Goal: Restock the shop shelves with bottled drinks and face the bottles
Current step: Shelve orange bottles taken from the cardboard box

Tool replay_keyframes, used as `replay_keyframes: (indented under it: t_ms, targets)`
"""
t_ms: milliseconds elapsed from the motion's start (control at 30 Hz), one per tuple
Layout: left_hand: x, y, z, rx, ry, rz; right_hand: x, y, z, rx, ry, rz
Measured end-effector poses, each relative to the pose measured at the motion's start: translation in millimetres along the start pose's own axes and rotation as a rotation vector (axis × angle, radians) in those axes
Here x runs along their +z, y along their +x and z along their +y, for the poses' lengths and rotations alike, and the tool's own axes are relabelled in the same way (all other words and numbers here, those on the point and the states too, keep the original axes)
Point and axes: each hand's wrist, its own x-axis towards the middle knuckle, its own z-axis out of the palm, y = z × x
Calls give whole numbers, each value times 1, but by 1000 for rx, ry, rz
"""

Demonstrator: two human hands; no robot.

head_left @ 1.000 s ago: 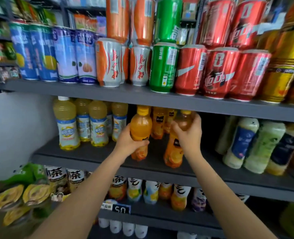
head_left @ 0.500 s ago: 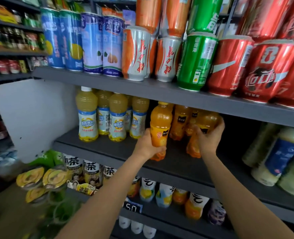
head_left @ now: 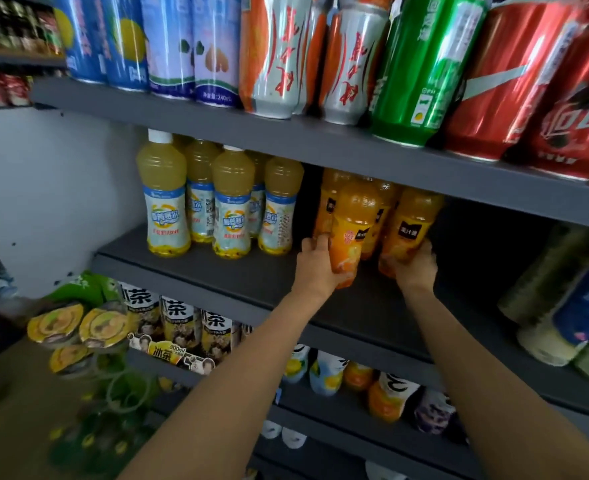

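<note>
Both orange bottles have gone further back on the middle shelf (head_left: 258, 282). The left hand (head_left: 315, 263) now grips its bottle (head_left: 350, 230) low on the body, upright, just in front of the orange row. The right hand (head_left: 416, 268) has slid down from the neck of its bottle (head_left: 409, 225) to its base, and that bottle stands less tilted.

sealed cups (head_left: 78, 329): lower left, yellow lids | white panel (head_left: 61, 188): left of shelving
</note>
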Motion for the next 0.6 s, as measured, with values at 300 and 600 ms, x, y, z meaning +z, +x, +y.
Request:
replay_keyframes:
  t_ms: [300,600]
  targets:
    - [17,12,-2,-68,15,8,-10,-22,3,-27,-35,60]
    - [-69,-118,-86,58,-204,501,14,-164,-55,-604,141,-47]
